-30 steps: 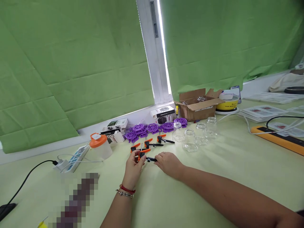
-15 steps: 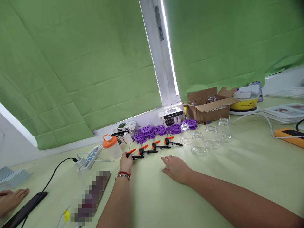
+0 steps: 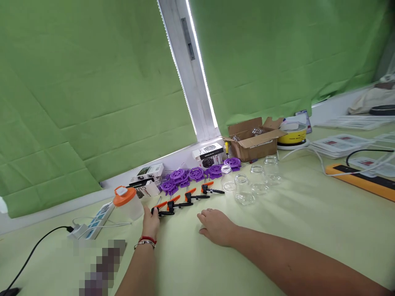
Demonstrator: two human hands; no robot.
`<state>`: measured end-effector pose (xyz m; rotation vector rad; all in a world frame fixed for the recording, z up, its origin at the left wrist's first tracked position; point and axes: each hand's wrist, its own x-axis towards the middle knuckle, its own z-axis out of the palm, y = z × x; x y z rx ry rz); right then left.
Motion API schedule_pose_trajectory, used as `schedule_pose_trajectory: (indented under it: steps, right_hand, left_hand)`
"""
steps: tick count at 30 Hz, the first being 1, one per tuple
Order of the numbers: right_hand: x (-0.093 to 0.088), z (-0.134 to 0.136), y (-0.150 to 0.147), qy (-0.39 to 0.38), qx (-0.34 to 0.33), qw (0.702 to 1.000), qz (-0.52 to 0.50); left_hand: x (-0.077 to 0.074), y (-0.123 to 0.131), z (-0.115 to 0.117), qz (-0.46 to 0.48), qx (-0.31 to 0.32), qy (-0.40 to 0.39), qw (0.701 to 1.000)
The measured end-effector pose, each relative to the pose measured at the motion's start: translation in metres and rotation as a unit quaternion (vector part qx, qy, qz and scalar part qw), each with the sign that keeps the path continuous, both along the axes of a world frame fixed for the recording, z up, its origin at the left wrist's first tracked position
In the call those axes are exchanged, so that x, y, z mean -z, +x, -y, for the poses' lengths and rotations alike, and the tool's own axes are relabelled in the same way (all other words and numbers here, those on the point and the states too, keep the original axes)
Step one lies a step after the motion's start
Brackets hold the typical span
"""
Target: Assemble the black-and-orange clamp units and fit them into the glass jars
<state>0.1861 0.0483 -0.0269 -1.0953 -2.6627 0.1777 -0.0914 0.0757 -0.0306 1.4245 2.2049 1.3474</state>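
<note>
My left hand [image 3: 151, 222] has its fingers closed on the leftmost black-and-orange clamp-like tool [image 3: 165, 213], which lies on the table and has a thin metal rod. To its right are three similar tools in a slanting row: one close by [image 3: 182, 204], another further along [image 3: 199, 197] and the last [image 3: 214, 190] near the jars. My right hand [image 3: 217, 227] rests on the table in front of the row, palm down, fingers loosely extended, holding nothing. Several clear jars [image 3: 245, 197] stand beyond it to the right. Purple spoked plastic parts [image 3: 196, 174] are heaped behind the tools.
Left of my left hand are an orange-lidded container [image 3: 129, 205] and a power strip [image 3: 100, 220] with cables. Small boxes [image 3: 208, 156] and an open cardboard box [image 3: 256, 144] line the window side. A yellow round container [image 3: 293, 135] and an orange-black device [image 3: 364, 181] are at right.
The view has turned slightly to the right, so everything appears shifted left. A person's hand at the left edge has gone out of view. Both my hands stay in place.
</note>
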Motion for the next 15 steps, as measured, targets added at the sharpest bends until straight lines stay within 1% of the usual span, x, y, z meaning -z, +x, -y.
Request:
schedule_pose_trajectory:
  steps: [3,5,7,8,10,12,13,15]
  right_hand:
    - [0.001,-0.001,-0.001,0.010,-0.003,1.000,0.009]
    - [0.003,-0.002,-0.002,0.018,-0.001,1.000,0.011]
    - [0.006,-0.003,-0.003,0.024,0.002,1.000,0.013]
    - [0.008,-0.002,-0.004,0.028,0.003,0.999,0.015]
    - [0.010,-0.002,-0.003,0.040,0.003,0.999,0.020]
    - [0.010,0.000,0.000,0.055,0.001,0.998,0.020]
    - [0.010,0.001,0.002,0.061,0.002,0.998,0.018]
    - [0.009,0.001,0.010,0.065,0.012,0.998,0.014]
  left_hand:
    - [-0.016,0.013,0.003,-0.032,-0.027,0.032,0.999]
    - [-0.029,0.030,0.009,-0.066,-0.022,0.063,0.996]
    - [-0.037,0.054,0.019,-0.158,0.003,0.129,0.979]
    - [-0.039,0.067,0.025,-0.192,0.015,0.152,0.969]
    - [-0.034,0.093,0.037,-0.253,0.049,0.172,0.951]
    - [-0.023,0.114,0.047,-0.307,0.100,0.157,0.934]
    - [-0.016,0.121,0.050,-0.328,0.129,0.145,0.924]
    - [-0.004,0.127,0.054,-0.358,0.180,0.117,0.909]
